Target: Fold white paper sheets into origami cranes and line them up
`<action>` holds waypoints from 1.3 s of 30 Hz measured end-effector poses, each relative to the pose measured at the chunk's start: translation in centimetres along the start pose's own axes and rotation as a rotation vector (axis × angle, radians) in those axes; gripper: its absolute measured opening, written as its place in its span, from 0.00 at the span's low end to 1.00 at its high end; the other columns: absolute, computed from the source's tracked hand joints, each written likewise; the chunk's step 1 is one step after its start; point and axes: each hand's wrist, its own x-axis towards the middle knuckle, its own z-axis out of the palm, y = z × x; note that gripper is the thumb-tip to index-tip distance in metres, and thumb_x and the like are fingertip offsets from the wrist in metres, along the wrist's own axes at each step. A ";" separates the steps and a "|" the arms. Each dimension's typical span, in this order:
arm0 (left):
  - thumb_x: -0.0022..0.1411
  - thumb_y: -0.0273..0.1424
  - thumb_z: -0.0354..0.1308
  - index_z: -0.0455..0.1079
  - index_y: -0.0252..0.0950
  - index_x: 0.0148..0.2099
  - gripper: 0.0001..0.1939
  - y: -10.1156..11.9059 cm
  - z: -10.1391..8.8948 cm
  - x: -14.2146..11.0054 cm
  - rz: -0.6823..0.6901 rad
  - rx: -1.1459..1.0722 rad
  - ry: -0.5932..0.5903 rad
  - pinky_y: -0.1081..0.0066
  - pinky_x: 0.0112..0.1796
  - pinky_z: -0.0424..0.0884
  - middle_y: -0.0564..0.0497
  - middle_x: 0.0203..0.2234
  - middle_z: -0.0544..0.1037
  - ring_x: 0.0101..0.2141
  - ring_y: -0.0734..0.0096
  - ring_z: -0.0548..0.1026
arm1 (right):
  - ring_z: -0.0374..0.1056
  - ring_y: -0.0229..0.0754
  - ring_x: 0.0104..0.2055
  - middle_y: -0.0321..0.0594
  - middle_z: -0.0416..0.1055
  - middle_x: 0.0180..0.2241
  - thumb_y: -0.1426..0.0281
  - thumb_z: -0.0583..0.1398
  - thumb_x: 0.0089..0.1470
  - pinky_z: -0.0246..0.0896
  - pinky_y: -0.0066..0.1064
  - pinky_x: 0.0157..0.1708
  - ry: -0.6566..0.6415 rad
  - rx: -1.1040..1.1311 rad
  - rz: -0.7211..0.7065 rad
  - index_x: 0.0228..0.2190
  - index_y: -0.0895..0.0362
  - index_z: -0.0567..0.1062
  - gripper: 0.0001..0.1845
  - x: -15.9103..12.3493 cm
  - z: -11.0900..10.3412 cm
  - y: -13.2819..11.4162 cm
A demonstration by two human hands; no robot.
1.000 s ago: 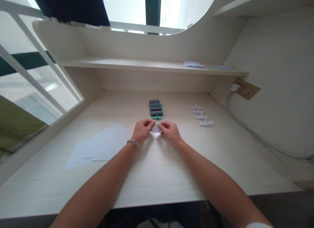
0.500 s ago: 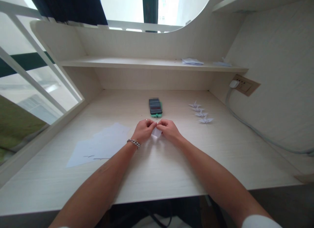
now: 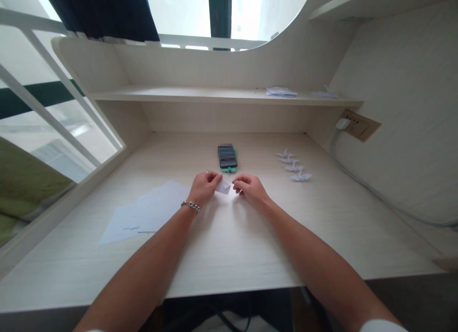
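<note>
My left hand (image 3: 205,187), with a ring and a chain bracelet, pinches a small folded white paper (image 3: 223,186) by its left side, above the desk. My right hand (image 3: 249,188) is just right of the paper and apart from it. Its fingers are curled together, with nothing visible between them. Beyond the hands lies a phone (image 3: 228,159) on a green stand or case, its screen blurred out. Several white paper cranes (image 3: 301,177) sit in a row on the right part of the desk.
White paper sheets (image 3: 143,210) overlap on the desk's left side, with thin dark strips or lines near their front edge. Folded papers (image 3: 281,91) rest on the shelf (image 3: 200,94). A grey cable (image 3: 372,193) runs down from the wall socket (image 3: 359,125) on the right.
My right hand has let go of the paper and moved slightly right. The left hand has shifted a little left with the paper, which now shows a folded flap.
</note>
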 end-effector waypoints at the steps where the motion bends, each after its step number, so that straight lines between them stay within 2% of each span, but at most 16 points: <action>1: 0.49 0.39 0.61 0.72 0.33 0.25 0.12 0.2 0.5 -0.3 0.007 -0.001 -0.032 0.73 0.24 0.61 0.53 0.19 0.74 0.22 0.73 0.68 | 0.64 0.36 0.23 0.35 0.71 0.22 0.65 0.59 0.44 0.56 0.26 0.24 0.002 -0.011 -0.014 0.25 0.58 0.74 0.09 0.0 0.0 -0.1; 3: 0.48 0.39 0.61 0.72 0.33 0.24 0.12 0.5 1.4 -0.9 0.016 -0.001 -0.072 0.74 0.24 0.61 0.53 0.18 0.74 0.21 0.73 0.68 | 0.63 0.35 0.24 0.35 0.70 0.22 0.63 0.59 0.45 0.55 0.26 0.24 -0.010 -0.063 -0.051 0.24 0.58 0.74 0.10 0.0 0.1 0.0; 6: 0.48 0.38 0.61 0.72 0.33 0.24 0.12 0.5 1.7 -1.1 0.007 -0.005 -0.071 0.74 0.24 0.61 0.53 0.17 0.73 0.21 0.73 0.68 | 0.61 0.35 0.23 0.33 0.67 0.19 0.66 0.58 0.45 0.53 0.25 0.23 -0.040 -0.135 -0.075 0.21 0.58 0.73 0.08 0.1 0.2 0.3; 10: 0.49 0.39 0.60 0.71 0.33 0.25 0.12 0.2 1.0 -0.7 -0.017 -0.019 -0.019 0.74 0.23 0.60 0.53 0.18 0.73 0.21 0.74 0.68 | 0.60 0.34 0.21 0.32 0.66 0.17 0.71 0.57 0.42 0.52 0.25 0.23 -0.073 -0.138 -0.070 0.18 0.58 0.70 0.06 0.2 0.3 0.5; 17: 0.51 0.40 0.60 0.72 0.33 0.26 0.14 -0.2 -0.3 -0.2 -0.025 -0.045 0.056 0.74 0.25 0.61 0.53 0.19 0.74 0.22 0.73 0.68 | 0.60 0.34 0.21 0.33 0.67 0.17 0.69 0.57 0.43 0.52 0.25 0.22 -0.066 -0.116 -0.040 0.19 0.58 0.71 0.07 0.2 0.0 0.5; 23: 0.46 0.39 0.64 0.73 0.33 0.24 0.13 0.4 1.1 -1.1 -0.029 -0.103 -0.082 0.73 0.25 0.62 0.52 0.18 0.74 0.22 0.73 0.68 | 0.62 0.36 0.24 0.35 0.69 0.22 0.61 0.59 0.47 0.56 0.26 0.24 -0.062 -0.076 -0.066 0.25 0.58 0.73 0.12 0.1 0.3 0.4; 27: 0.48 0.42 0.63 0.71 0.33 0.24 0.16 0.3 0.7 -1.0 -0.083 -0.169 -0.083 0.73 0.24 0.62 0.52 0.17 0.72 0.20 0.74 0.67 | 0.61 0.35 0.24 0.34 0.68 0.22 0.64 0.59 0.48 0.55 0.26 0.24 -0.048 -0.151 -0.105 0.23 0.58 0.72 0.10 0.0 0.1 0.5; 30: 0.50 0.44 0.62 0.71 0.32 0.27 0.18 0.3 0.1 -0.9 -0.110 -0.204 -0.063 0.73 0.26 0.64 0.49 0.21 0.74 0.22 0.74 0.69 | 0.62 0.36 0.25 0.34 0.68 0.22 0.65 0.58 0.48 0.55 0.26 0.25 -0.025 -0.175 -0.102 0.23 0.58 0.72 0.09 -0.1 -0.1 0.3; 35: 0.45 0.42 0.67 0.73 0.33 0.25 0.16 0.8 1.1 -1.7 -0.087 -0.192 -0.160 0.74 0.23 0.61 0.53 0.17 0.72 0.20 0.76 0.66 | 0.63 0.36 0.25 0.34 0.70 0.22 0.63 0.58 0.48 0.55 0.26 0.26 -0.043 -0.186 -0.135 0.23 0.58 0.74 0.11 -0.5 0.0 -0.1; 39: 0.42 0.40 0.67 0.72 0.33 0.24 0.15 0.6 0.7 -1.3 -0.099 -0.217 -0.052 0.74 0.24 0.62 0.54 0.17 0.72 0.21 0.76 0.66 | 0.63 0.35 0.24 0.33 0.69 0.20 0.69 0.57 0.45 0.55 0.25 0.25 -0.062 -0.167 -0.117 0.22 0.58 0.73 0.07 -0.6 -0.1 0.0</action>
